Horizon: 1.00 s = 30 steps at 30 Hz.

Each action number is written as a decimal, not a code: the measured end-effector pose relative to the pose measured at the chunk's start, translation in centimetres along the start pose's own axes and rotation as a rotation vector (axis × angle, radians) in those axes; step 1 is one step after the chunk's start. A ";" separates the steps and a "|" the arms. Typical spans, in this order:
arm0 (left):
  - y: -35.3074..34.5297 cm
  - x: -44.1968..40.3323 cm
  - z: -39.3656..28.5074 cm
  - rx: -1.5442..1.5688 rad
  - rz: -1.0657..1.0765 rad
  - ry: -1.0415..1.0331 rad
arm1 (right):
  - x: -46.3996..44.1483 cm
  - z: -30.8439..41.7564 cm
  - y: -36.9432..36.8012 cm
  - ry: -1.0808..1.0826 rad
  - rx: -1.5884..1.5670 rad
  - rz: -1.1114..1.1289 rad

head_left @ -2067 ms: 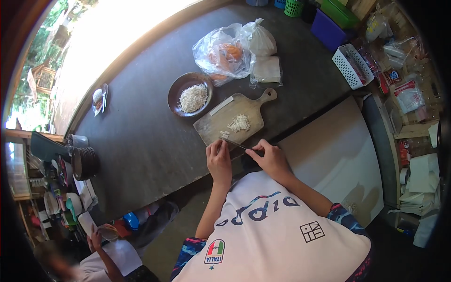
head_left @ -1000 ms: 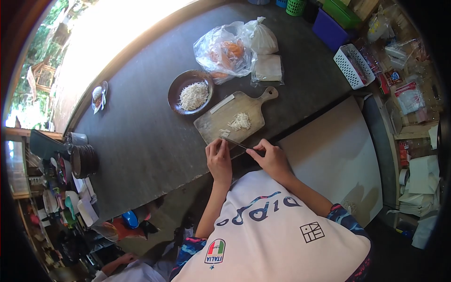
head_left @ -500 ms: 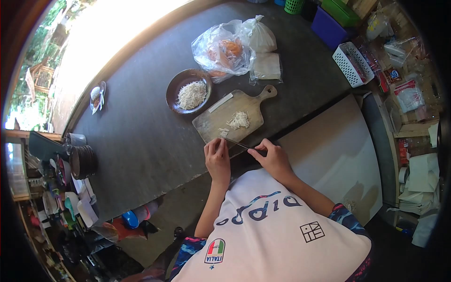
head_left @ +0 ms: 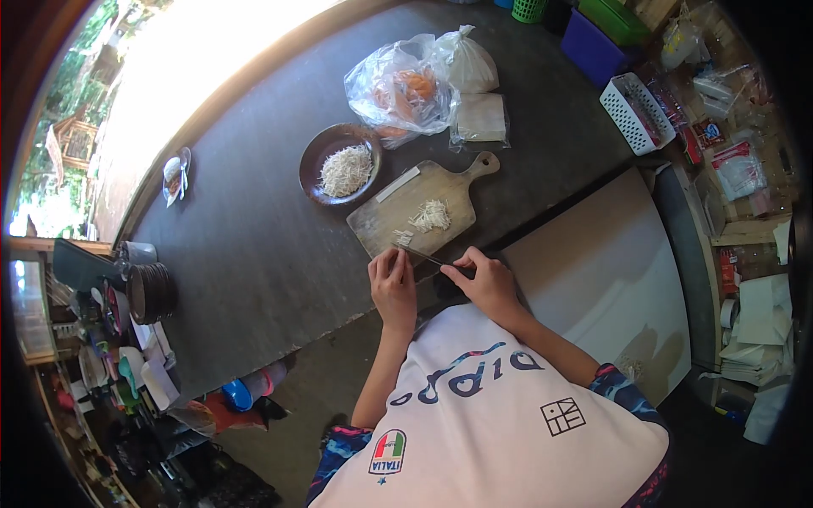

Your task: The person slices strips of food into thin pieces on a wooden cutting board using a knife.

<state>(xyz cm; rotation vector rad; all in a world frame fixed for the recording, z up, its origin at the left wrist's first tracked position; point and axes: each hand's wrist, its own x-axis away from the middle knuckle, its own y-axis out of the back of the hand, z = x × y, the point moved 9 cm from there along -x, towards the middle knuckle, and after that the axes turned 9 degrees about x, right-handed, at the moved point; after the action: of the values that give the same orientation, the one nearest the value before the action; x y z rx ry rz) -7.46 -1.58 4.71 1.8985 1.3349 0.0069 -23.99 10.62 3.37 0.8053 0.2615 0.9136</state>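
Note:
A wooden cutting board (head_left: 449,190) with a handle lies near the counter's edge. On it are a heap of thin pale strips (head_left: 431,215), a few cut pieces (head_left: 403,237) and one long white strip (head_left: 398,184). My right hand (head_left: 484,284) grips the dark handle of a knife (head_left: 423,255), whose blade reaches left over the board's near edge. My left hand (head_left: 392,284) is closed at that edge, beside the blade tip; what its fingers press on is too small to name. A brown bowl (head_left: 308,169) of pale shreds (head_left: 345,170) stands beyond the board.
Beyond the board lie a clear bag with orange contents (head_left: 405,89), a tied bag (head_left: 467,63) and a flat wrapped packet (head_left: 481,118). A small plate (head_left: 177,178) and stacked dark dishes (head_left: 151,293) are left; a white basket (head_left: 637,113) stands right.
The person at the lower left has gone out of view. My right hand and the knife have shifted very slightly; my left hand stays at the board's edge.

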 end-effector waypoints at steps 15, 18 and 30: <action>0.0 0.1 0.3 0.015 -0.001 0.023 | 0.3 -0.8 0.3 -0.013 0.035 0.027; 0.2 -0.2 0.0 0.026 0.000 0.032 | -0.2 -0.2 -0.2 -0.007 0.021 0.003; 0.2 0.0 0.3 0.033 -0.007 0.039 | -0.3 -0.1 -0.4 0.009 0.009 0.001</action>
<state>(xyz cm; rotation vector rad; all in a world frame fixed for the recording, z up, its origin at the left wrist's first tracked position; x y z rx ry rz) -7.17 -1.78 4.69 1.9304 1.3750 0.0183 -24.00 10.28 2.93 0.8097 0.2728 0.9181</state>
